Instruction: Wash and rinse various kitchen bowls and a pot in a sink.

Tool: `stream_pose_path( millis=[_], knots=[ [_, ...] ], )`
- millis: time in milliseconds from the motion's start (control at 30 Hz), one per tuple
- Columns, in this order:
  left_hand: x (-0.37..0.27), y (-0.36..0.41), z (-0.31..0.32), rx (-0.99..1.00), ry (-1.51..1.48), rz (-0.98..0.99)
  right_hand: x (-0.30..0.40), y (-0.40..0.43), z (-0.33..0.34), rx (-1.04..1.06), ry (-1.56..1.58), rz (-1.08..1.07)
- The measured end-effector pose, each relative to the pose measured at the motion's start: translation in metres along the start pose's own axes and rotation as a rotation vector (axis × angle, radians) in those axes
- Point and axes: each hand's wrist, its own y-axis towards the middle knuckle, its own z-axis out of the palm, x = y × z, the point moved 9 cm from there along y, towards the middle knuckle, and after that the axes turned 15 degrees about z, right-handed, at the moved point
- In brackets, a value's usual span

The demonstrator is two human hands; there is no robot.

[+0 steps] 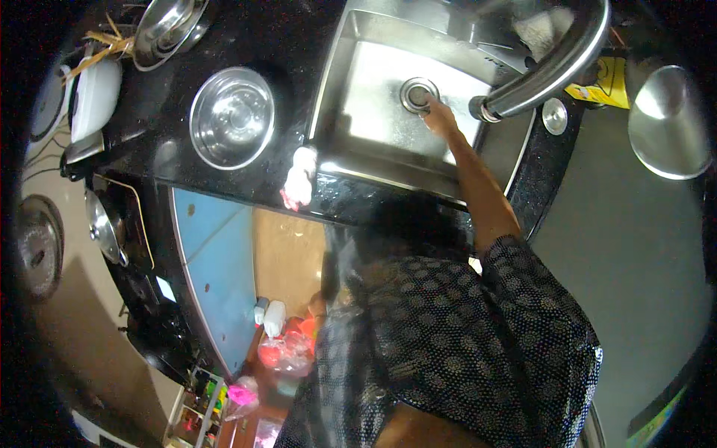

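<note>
My right hand [441, 119] reaches down into a stainless steel sink [386, 134]. Its fingertips are at the round drain [411, 103] in the sink floor, and they seem to touch the drain's rim. Whether the fingers hold anything there is too small to tell. A curved metal faucet [552, 70] hangs over the sink just right of this hand. I cannot make out my left hand in view. Left of the sink, a crumpled white and red cloth [299, 178] lies on the front edge of the black countertop [297, 84].
A shiny steel bowl [232, 119] stands on the counter left of the cloth. Behind it leans another steel vessel [162, 33]. A small steel dish [554, 116] and a yellow packet [608, 84] lie right of the sink. The blue panel [218, 269] is below the counter.
</note>
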Motion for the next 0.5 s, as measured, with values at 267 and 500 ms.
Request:
stream_pose_path(
  millis=[267, 500],
  knots=[
    [0.009, 0.023, 0.017, 0.018, -0.099, -0.117, -0.063, -0.111, -0.285, -0.952, -0.192, 0.186],
    [0.039, 0.065, 0.18, -0.101, -0.213, -0.216, -0.161, -0.069, -0.299, -0.843, -0.084, 0.405]
  ],
)
